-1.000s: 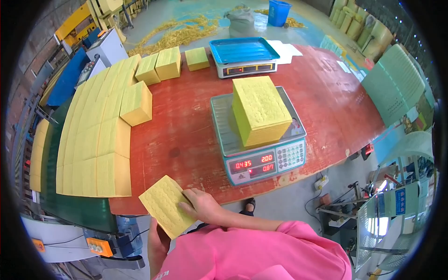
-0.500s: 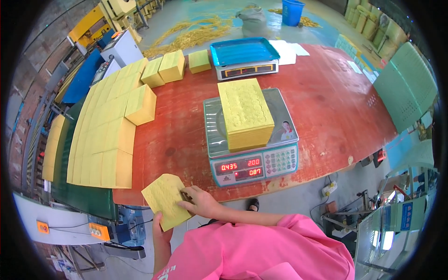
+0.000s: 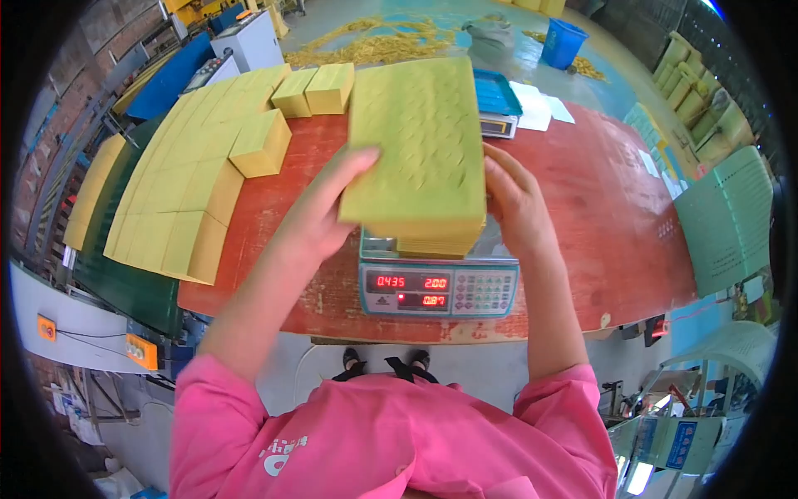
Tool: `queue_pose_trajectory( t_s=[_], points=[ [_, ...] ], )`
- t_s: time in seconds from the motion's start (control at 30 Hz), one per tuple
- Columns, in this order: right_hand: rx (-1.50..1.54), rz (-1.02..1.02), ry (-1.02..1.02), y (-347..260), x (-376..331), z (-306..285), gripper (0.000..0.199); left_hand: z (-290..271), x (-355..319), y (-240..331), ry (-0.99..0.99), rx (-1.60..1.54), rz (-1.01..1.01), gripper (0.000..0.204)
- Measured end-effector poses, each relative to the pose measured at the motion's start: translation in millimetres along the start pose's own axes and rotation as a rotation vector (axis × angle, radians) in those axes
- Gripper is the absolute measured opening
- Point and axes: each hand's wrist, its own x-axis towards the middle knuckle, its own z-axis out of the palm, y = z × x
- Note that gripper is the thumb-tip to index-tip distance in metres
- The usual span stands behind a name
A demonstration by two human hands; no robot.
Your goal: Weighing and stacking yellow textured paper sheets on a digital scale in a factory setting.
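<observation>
A bundle of yellow embossed paper sheets is up in front of me, over the near scale. My left hand grips its left side, thumb on top and fingers out of sight beneath. At the right edge, my right hand holds the same bundle with bent fingers. Below it, a second yellow paper stack shows on the electronic scale, whose red digits are lit. Most of that stack and the pan are hidden; whether the held bundle touches the lower stack I cannot tell.
Rows of yellow paper blocks cover the left of the red table. A second scale with a blue tray stands behind, beside white papers. A green perforated chair back is at the right. Beyond stands a blue bin.
Both hands have carried the paper bundle from the table's near left edge up and right, over the scale. My right hand has shifted to the bundle's right edge. The view has tilted slightly.
</observation>
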Motion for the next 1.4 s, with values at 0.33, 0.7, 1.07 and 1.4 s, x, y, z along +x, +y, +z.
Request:
queue_pose_trajectory(
  t_s=[0.33,0.7,1.07,1.4],
  points=[
    [0.170,0.092,0.032,31.3,25.7,-49.4,0.040,33.2,57.8,-13.2,0.087,0.280,-0.282,0.074],
    [-0.039,0.046,-0.001,45.4,34.8,-56.9,0.042,26.1,57.4,-24.5,0.226,0.326,-0.233,0.072],
    [0.033,-0.073,0.143,79.9,37.9,-56.0,0.052,-7.4,63.9,-52.9,0.318,0.301,-0.127,0.070],
    [0.336,0.114,0.146,102.6,40.7,-21.1,0.064,-4.8,63.5,-122.1,0.196,-0.064,-0.013,0.056]
  ],
)
